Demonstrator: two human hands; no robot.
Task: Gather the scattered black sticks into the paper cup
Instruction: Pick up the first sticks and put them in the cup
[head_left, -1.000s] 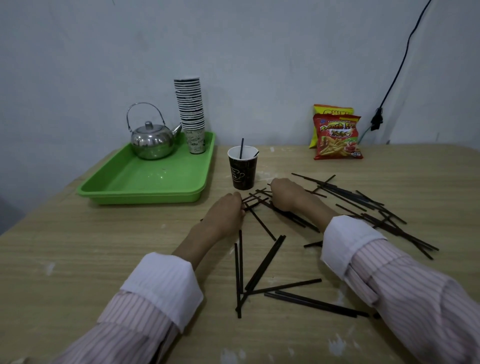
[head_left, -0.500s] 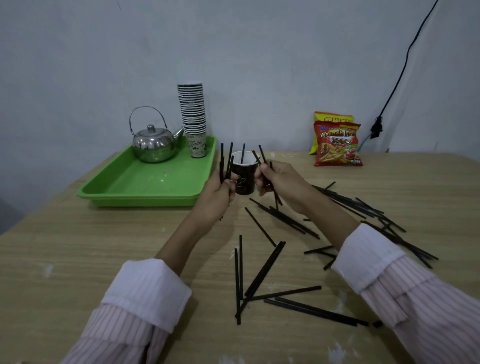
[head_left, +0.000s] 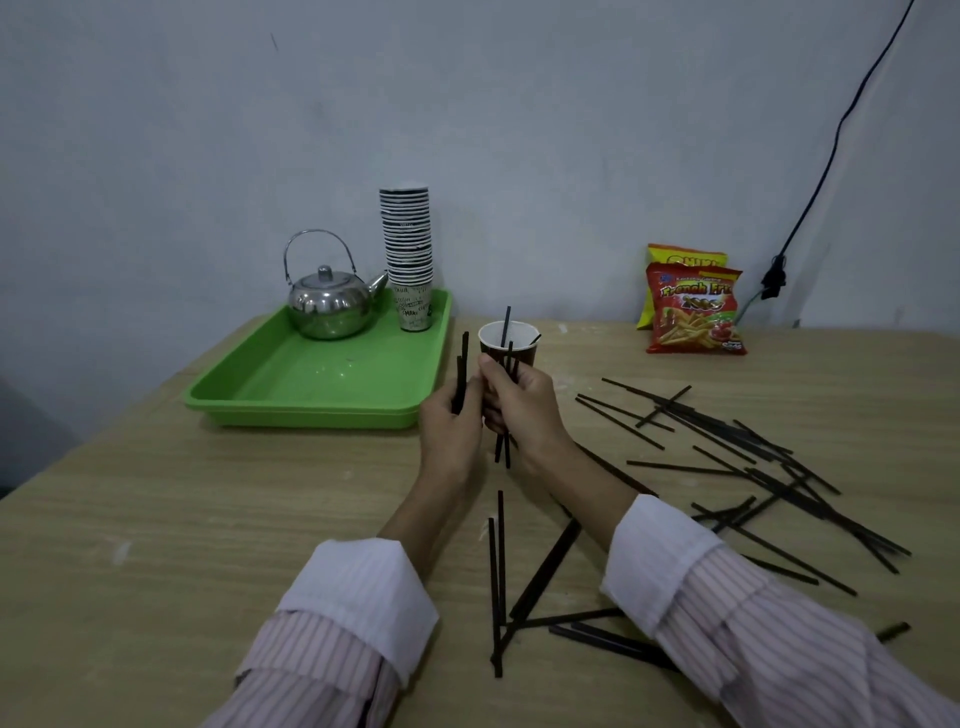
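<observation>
Black sticks (head_left: 504, 441) gripped in right-hand fingers (head_left: 498, 376) before paper cup (head_left: 508, 343).

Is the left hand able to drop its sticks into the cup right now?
Probably yes. The left hand holds its black sticks upright just beside the paper cup, whose open top looks free, though the right hand crowds its front.

Plain break-room or pantry corner: wood-grain table (head_left: 156, 519) against bare wall, green tray (head_left: 311, 384) carrying steel kettle (head_left: 330, 306), stacked paper cups (head_left: 408, 244), snack bags (head_left: 693, 312).
</observation>
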